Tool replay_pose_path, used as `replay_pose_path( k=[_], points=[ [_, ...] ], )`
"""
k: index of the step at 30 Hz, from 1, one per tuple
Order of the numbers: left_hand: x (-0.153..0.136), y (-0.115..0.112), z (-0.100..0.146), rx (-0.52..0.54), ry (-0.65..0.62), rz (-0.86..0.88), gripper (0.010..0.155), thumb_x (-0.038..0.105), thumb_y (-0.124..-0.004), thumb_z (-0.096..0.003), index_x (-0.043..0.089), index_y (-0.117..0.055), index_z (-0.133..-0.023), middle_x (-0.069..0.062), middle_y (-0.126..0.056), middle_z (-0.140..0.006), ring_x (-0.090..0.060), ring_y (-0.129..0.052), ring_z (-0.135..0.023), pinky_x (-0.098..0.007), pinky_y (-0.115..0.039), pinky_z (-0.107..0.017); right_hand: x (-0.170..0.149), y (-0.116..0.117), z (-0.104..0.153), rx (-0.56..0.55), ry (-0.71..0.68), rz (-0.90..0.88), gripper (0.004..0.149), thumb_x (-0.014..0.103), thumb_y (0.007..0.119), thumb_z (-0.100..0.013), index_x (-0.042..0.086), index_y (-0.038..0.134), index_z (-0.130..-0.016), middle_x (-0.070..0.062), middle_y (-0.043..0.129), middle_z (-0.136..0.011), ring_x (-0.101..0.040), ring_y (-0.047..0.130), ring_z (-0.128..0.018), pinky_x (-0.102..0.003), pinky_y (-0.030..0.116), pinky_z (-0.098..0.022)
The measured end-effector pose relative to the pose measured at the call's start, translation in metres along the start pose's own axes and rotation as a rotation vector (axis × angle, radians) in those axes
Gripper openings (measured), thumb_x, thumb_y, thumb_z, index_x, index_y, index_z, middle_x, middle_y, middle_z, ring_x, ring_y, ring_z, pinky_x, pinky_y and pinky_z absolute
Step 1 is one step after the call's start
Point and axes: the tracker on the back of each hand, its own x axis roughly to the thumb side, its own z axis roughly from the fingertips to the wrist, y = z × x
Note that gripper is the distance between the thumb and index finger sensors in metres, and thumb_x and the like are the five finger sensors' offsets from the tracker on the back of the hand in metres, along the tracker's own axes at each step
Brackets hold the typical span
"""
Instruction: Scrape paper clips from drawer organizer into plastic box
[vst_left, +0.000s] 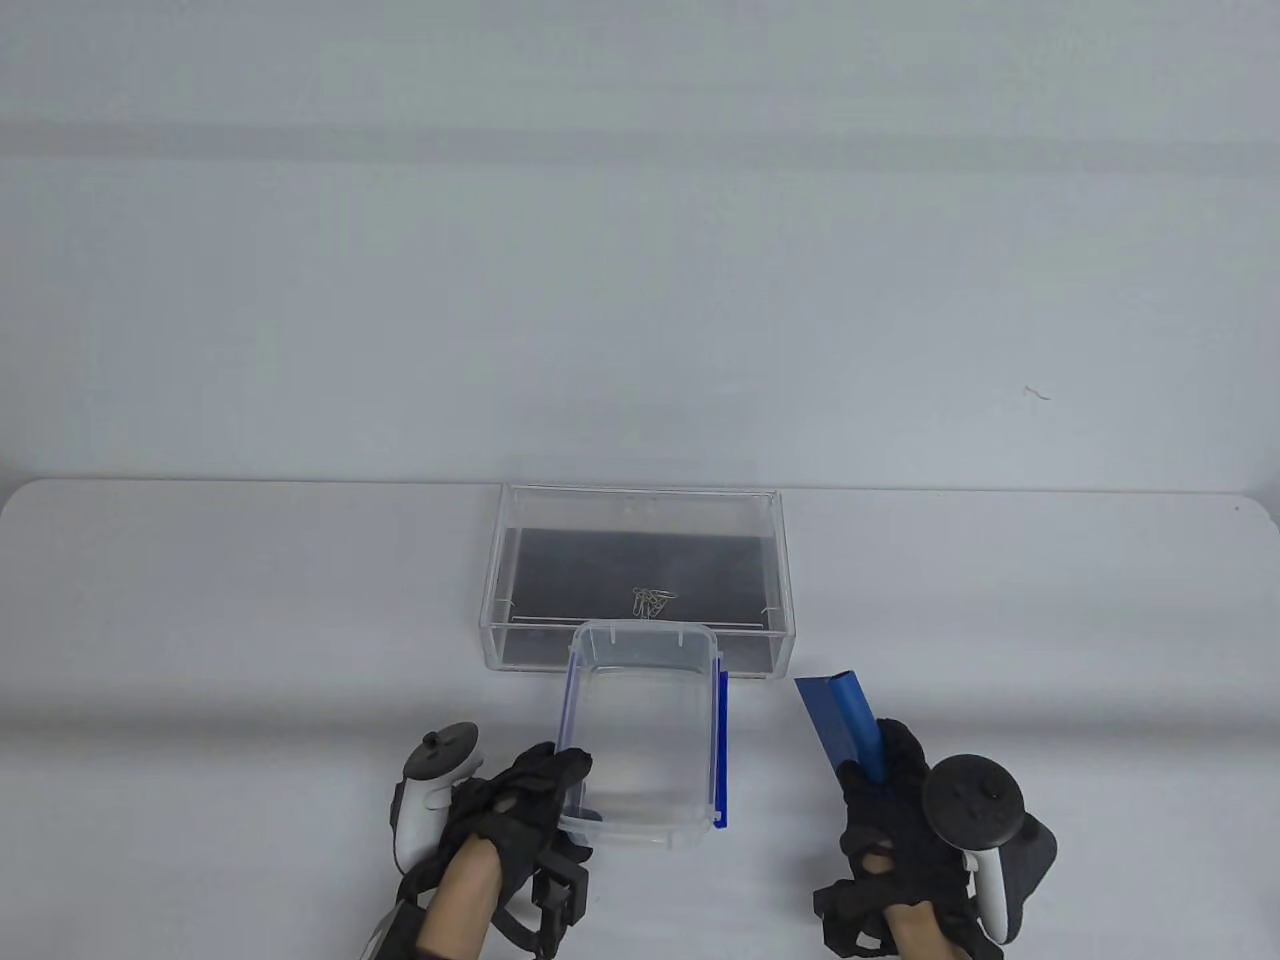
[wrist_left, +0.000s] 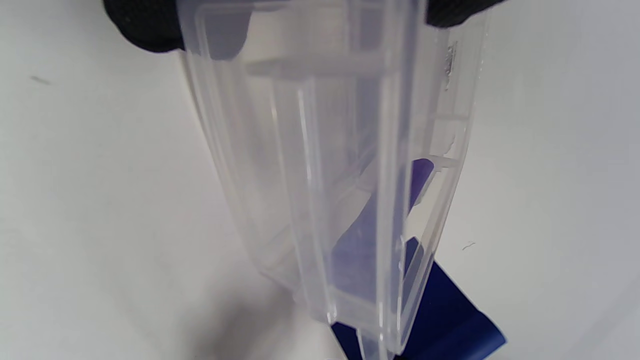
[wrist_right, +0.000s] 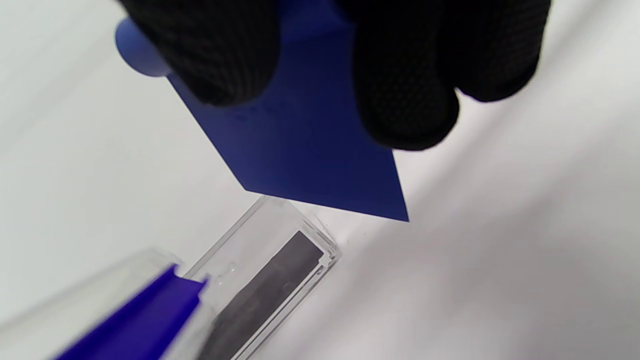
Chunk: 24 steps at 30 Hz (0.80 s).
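Note:
A clear drawer organizer (vst_left: 640, 500) with a dark floor sits at the table's middle; a small heap of paper clips (vst_left: 651, 600) lies near its front wall. My left hand (vst_left: 520, 800) grips the near left corner of a clear plastic box (vst_left: 645, 740) with blue side latches, held against the organizer's front. The box fills the left wrist view (wrist_left: 325, 175). My right hand (vst_left: 890, 790) holds a blue scraper (vst_left: 840, 715) to the right of the box, its blade toward the organizer. In the right wrist view my fingers (wrist_right: 400, 95) pinch the scraper (wrist_right: 300, 150) above the organizer's corner (wrist_right: 280, 270).
The white table (vst_left: 250, 600) ends at a far edge just behind the organizer, with a pale wall beyond. Bare table lies to the left and right of the organizer.

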Motion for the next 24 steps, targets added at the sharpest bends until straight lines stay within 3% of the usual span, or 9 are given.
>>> replay_pose_path(
  k=[5, 9, 16, 24],
  points=[
    [-0.008, -0.001, -0.006, 0.009, 0.038, -0.035, 0.082, 0.049, -0.061, -0.0512, 0.005, -0.013, -0.101, -0.026, -0.028, -0.100, -0.049, -0.060, -0.089, -0.057, -0.066, -0.062, 0.031, 0.000, -0.012, 0.008, -0.074, 0.046, 0.064, 0.032, 0.072, -0.046, 0.029, 0.036, -0.098, -0.008, 0.057, -0.098, -0.030, 0.081, -0.071, -0.050, 0.064, -0.062],
    [-0.011, 0.002, -0.009, 0.033, 0.033, -0.048, 0.084, 0.051, -0.061, -0.0509, 0.004, -0.011, -0.100, -0.027, -0.027, -0.100, -0.048, -0.061, -0.089, -0.056, -0.067, -0.062, 0.067, 0.007, -0.028, 0.018, -0.158, 0.149, 0.063, 0.032, 0.073, -0.046, 0.033, 0.038, -0.098, -0.007, 0.056, -0.099, -0.030, 0.079, -0.074, -0.050, 0.063, -0.063],
    [-0.014, 0.005, -0.010, 0.012, 0.024, 0.015, 0.087, 0.056, -0.060, -0.0505, 0.005, -0.010, -0.100, -0.026, -0.026, -0.100, -0.047, -0.062, -0.088, -0.054, -0.068, -0.061, 0.144, 0.042, -0.066, 0.107, -0.315, 0.342, 0.062, 0.032, 0.078, -0.044, 0.033, 0.046, -0.097, -0.006, 0.066, -0.094, -0.030, 0.084, -0.072, -0.050, 0.067, -0.061],
    [-0.010, 0.003, -0.005, 0.060, -0.006, 0.063, 0.089, 0.057, -0.059, -0.0507, 0.006, -0.006, -0.100, -0.026, -0.020, -0.100, -0.047, -0.061, -0.087, -0.053, -0.069, -0.058, 0.178, 0.080, -0.096, 0.119, -0.353, 0.465, 0.062, 0.031, 0.077, -0.045, 0.038, 0.043, -0.097, -0.004, 0.061, -0.097, -0.030, 0.078, -0.078, -0.050, 0.063, -0.065]
  ],
)
